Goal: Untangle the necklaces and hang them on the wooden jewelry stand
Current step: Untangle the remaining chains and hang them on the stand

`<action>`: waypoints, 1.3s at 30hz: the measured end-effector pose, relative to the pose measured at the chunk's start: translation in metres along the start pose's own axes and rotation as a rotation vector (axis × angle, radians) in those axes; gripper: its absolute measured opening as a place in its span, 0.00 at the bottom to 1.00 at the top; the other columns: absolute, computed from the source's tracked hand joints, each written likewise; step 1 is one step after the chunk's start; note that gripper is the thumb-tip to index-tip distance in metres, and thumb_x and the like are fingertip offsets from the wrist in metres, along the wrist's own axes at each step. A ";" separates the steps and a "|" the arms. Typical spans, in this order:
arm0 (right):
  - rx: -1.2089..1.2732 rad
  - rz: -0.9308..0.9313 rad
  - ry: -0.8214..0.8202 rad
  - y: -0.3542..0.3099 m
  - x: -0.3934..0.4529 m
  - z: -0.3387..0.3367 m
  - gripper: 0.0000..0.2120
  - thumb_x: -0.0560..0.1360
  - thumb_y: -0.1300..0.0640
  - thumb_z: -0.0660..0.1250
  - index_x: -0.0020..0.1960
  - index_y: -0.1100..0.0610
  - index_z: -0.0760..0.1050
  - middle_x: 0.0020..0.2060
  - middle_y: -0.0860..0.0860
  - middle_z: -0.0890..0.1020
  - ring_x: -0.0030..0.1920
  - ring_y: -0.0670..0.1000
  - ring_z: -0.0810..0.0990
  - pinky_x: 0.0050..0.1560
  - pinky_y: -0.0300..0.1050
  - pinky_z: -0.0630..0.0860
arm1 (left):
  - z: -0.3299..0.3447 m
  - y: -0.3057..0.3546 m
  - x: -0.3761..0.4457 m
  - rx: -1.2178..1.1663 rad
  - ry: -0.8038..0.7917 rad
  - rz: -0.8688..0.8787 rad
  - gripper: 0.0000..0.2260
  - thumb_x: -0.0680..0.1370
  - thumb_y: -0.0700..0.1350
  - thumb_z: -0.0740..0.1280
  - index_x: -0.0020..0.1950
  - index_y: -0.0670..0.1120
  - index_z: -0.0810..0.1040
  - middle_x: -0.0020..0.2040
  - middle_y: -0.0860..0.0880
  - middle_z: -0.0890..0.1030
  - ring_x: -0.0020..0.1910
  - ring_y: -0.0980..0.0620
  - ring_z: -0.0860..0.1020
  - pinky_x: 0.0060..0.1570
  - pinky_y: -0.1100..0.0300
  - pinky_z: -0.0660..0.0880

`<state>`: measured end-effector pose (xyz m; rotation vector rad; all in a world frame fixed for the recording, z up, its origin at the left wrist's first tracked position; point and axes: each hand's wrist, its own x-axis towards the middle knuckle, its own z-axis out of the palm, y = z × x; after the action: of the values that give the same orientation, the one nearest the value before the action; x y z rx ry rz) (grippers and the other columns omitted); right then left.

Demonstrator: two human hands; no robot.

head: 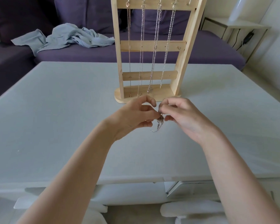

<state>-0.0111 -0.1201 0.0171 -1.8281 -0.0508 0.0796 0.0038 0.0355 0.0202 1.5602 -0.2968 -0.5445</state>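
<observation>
Currently both hands, left hand [137, 114] and right hand [181, 115], are pinching a tangled necklace [159, 122] between them, above the tabletop [63, 110]; wooden stand [149, 46] just beyond is holding four chains [166, 46].

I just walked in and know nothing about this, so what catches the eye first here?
Two hands, the left hand and right hand, pinch a small tangled chain above the grey table. Just behind stands a wooden stand with four necklaces hanging from its top hooks.
</observation>
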 end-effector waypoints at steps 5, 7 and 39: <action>0.056 0.037 -0.068 0.000 -0.002 0.001 0.11 0.75 0.65 0.64 0.34 0.58 0.76 0.33 0.49 0.77 0.39 0.47 0.74 0.39 0.39 0.68 | -0.005 0.000 0.000 0.081 0.043 -0.078 0.07 0.75 0.34 0.67 0.47 0.45 0.73 0.38 0.47 0.77 0.33 0.55 0.73 0.35 0.68 0.75; 0.099 0.106 -0.073 -0.001 -0.002 0.001 0.12 0.75 0.66 0.63 0.34 0.60 0.75 0.29 0.49 0.77 0.34 0.46 0.74 0.35 0.37 0.69 | -0.004 -0.001 0.002 0.195 0.098 -0.060 0.06 0.75 0.36 0.68 0.47 0.45 0.76 0.36 0.49 0.78 0.32 0.57 0.75 0.35 0.69 0.75; 0.487 0.261 0.133 -0.009 -0.002 0.001 0.11 0.73 0.70 0.64 0.34 0.61 0.73 0.27 0.53 0.78 0.25 0.45 0.75 0.23 0.34 0.68 | 0.016 -0.004 0.005 0.326 0.274 -0.113 0.08 0.76 0.41 0.67 0.37 0.47 0.76 0.31 0.52 0.70 0.30 0.55 0.67 0.33 0.66 0.67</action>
<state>-0.0135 -0.1167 0.0255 -1.3410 0.2793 0.1404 -0.0009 0.0202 0.0152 1.9530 -0.0892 -0.3742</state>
